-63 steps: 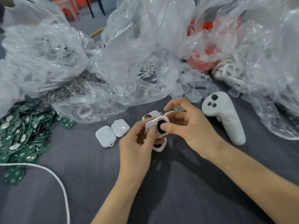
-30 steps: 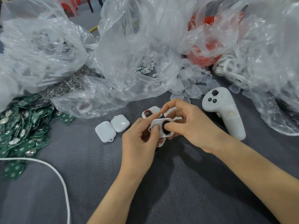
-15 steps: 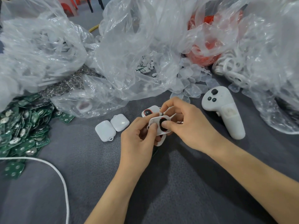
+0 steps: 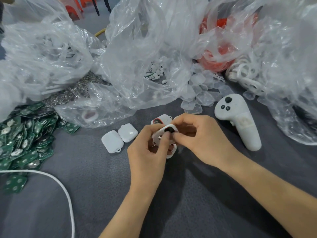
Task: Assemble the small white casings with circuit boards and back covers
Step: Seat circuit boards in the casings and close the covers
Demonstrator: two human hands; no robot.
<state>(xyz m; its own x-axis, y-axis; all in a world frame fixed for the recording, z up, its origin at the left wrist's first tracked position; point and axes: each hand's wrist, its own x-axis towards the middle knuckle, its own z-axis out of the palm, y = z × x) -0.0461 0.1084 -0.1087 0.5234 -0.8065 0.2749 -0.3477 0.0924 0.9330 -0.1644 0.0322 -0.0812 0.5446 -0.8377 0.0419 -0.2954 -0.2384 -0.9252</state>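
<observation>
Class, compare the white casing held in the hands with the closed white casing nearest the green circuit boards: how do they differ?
The held casing is pinched by the left hand and right hand above the table; the lying casing rests on it untouched. The held casing shows a black round part; the lying casing shows only plain shell. Both are white rounded squares.

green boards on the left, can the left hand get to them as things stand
Probably yes. The boards lie uncovered beside the left hand, with only bare table between. But it pinches the casing together with the right hand, so it would have to let go first.
</observation>
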